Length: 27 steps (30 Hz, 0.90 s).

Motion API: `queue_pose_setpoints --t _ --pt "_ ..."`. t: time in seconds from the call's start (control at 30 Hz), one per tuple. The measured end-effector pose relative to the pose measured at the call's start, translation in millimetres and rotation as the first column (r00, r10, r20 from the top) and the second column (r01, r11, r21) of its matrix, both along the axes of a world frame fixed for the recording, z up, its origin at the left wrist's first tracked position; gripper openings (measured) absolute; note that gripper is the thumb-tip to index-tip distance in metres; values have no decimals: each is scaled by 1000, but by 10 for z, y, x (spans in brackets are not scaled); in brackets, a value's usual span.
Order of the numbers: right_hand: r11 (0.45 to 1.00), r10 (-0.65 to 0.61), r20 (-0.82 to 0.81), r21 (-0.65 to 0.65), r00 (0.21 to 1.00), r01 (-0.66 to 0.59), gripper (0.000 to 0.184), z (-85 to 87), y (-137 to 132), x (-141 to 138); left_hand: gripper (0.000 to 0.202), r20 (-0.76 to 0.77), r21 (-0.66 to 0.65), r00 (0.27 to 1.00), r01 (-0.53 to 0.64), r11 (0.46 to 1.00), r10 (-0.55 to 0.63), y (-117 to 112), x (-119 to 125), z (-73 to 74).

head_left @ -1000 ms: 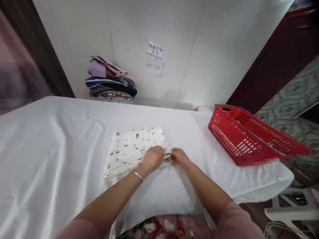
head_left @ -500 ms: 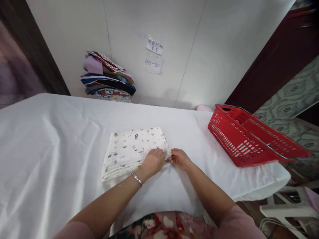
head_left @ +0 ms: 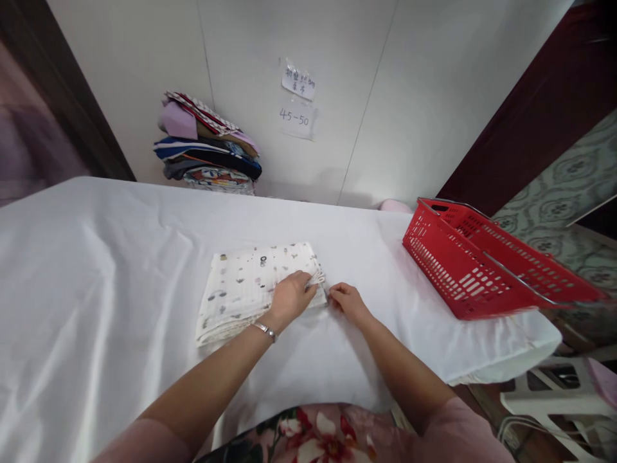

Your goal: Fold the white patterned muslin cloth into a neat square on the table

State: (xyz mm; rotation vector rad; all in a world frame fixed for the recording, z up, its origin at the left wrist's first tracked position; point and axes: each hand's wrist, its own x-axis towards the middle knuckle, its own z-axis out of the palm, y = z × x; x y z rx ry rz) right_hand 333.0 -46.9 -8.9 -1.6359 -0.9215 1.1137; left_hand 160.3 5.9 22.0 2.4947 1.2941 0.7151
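A folded white cloth (head_left: 250,278) with small printed motifs lies on the white-covered table, its layers showing along the near edge. My left hand (head_left: 290,297), with a silver bracelet at the wrist, rests over the cloth's right part. Its thumb and fingers pinch some lifted layers at the right edge, which curl up in small loops. Just to the right, my right hand (head_left: 351,303) has its fingertips pinched together at the cloth's right corner. The bit of fabric between those fingertips is very small in view.
A red plastic basket (head_left: 463,270) with metal handles stands on the table's right side. Several folded fabrics are in a stack (head_left: 207,151) against the wall behind the table. Two paper labels (head_left: 297,103) are on the wall. A white stool (head_left: 549,399) is at lower right.
My left hand has raised and curled the layers at the cloth's right edge. My right hand stays near the corner, its fingertips slightly farther from the left hand's wrist.
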Motion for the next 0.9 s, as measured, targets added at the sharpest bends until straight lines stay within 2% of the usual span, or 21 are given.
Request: queue_pose_setpoints --t 0.13,0.27,0.33,0.4,0.47,0.53,0.6,0.67,0.83,0.9 --pt "997 76 183 5 980 -78 21 -61 -45 -49 14 -21 66 1000 13 998 -12 -18 -5 29" --pt "994 88 415 23 906 -107 21 -21 -74 -111 12 -58 133 997 56 990 -48 -41 -12 24" --pt "994 83 459 24 884 -106 18 -1 -75 -132 10 -79 161 994 89 983 -77 -49 -22 12" --pt "995 90 352 4 932 -98 18 16 -71 -143 9 -98 193 989 132 972 -115 -59 -31 -6" --pt "996 89 99 -23 991 -87 21 36 -68 -143 10 -125 236 981 173 956 -147 -75 -35 -28" --pt "995 70 -182 -54 981 -81 22 58 -69 -139 11 -172 275 970 217 936 -174 -96 -33 -53" --pt "992 44 -366 -91 930 -83 22 74 -76 -141 12 -224 292 954 260 920 -198 -117 -25 -77" --pt "992 32 -432 -100 901 -83 23 81 -89 -151 13 -254 292 944 284 913 -213 -132 -17 -98" --pt "995 49 -402 -57 914 -79 18 81 -111 -181 13 -247 280 946 276 919 -209 -141 -18 -120" --pt "996 29 -441 -64 897 -64 17 84 -106 -174 13 -244 276 946 278 920 -212 -142 -24 -120"
